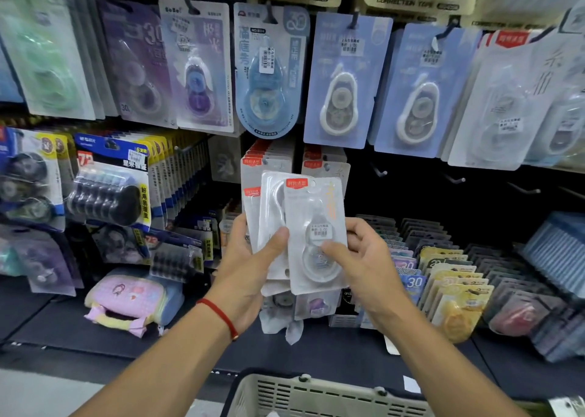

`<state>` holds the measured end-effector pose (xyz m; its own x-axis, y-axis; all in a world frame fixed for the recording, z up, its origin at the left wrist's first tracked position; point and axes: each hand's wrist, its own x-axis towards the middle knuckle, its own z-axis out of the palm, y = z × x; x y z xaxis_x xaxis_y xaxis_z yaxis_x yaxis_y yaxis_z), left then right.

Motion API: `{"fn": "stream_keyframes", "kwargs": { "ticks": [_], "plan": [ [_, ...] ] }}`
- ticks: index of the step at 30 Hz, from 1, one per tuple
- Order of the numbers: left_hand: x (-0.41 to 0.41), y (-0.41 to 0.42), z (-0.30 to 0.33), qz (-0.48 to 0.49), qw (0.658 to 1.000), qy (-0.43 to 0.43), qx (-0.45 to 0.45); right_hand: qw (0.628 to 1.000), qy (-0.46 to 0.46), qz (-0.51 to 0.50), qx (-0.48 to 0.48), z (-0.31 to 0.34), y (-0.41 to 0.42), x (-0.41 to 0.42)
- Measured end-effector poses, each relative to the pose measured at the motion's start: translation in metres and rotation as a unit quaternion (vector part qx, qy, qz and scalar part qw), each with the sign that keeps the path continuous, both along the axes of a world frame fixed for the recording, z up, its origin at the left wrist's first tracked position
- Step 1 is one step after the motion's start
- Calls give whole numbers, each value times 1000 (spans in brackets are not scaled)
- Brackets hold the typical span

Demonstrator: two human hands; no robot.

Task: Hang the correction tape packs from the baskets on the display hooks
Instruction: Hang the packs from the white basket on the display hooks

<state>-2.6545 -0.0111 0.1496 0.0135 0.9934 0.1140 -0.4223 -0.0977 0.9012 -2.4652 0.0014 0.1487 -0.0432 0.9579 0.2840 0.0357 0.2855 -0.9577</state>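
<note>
I hold a small stack of white correction tape packs (272,207) in front of the display. My left hand (250,268) grips the stack from the left, its thumb across the fronts. My right hand (361,258) pinches the front pack (316,226), a clear blister with a red label and a price sticker, thumb on the blister. Matching white packs (269,163) hang on a hook just behind the stack. Bare display hooks (378,171) stick out of the dark panel to the right. The beige basket (316,394) sits below my arms at the bottom edge.
Blue, purple and green correction tape packs (345,81) hang in a row above. Black multi-packs (110,182) hang at the left. A shelf at the right holds rows of upright packs (452,280). A pink pouch (126,299) lies on the lower shelf at the left.
</note>
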Motion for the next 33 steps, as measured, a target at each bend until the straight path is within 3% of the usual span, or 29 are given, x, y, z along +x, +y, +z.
{"fn": "stream_keyframes", "kwargs": {
  "ticks": [10, 17, 22, 24, 29, 33],
  "plan": [
    [-11, 8, -5, 144, 987, 43, 60, 994, 41, -99, 31, 7, 14, -6],
    [-22, 9, -6, 169, 983, 45, 62, 990, 42, -135, 23, 9, 19, -10],
    [-22, 7, -5, 156, 983, 60, 73, 971, -117, -208, -11, 3, 22, -6],
    [-22, 7, -5, 154, 981, 81, 83, 963, -162, -215, 18, 2, 19, -5],
    [-20, 5, -5, 133, 965, 199, 104, 955, -224, -93, 169, 13, 3, -9],
    [-18, 1, -4, 103, 953, 261, 110, 906, -356, -58, 220, 17, -6, -8]
  ]
}}
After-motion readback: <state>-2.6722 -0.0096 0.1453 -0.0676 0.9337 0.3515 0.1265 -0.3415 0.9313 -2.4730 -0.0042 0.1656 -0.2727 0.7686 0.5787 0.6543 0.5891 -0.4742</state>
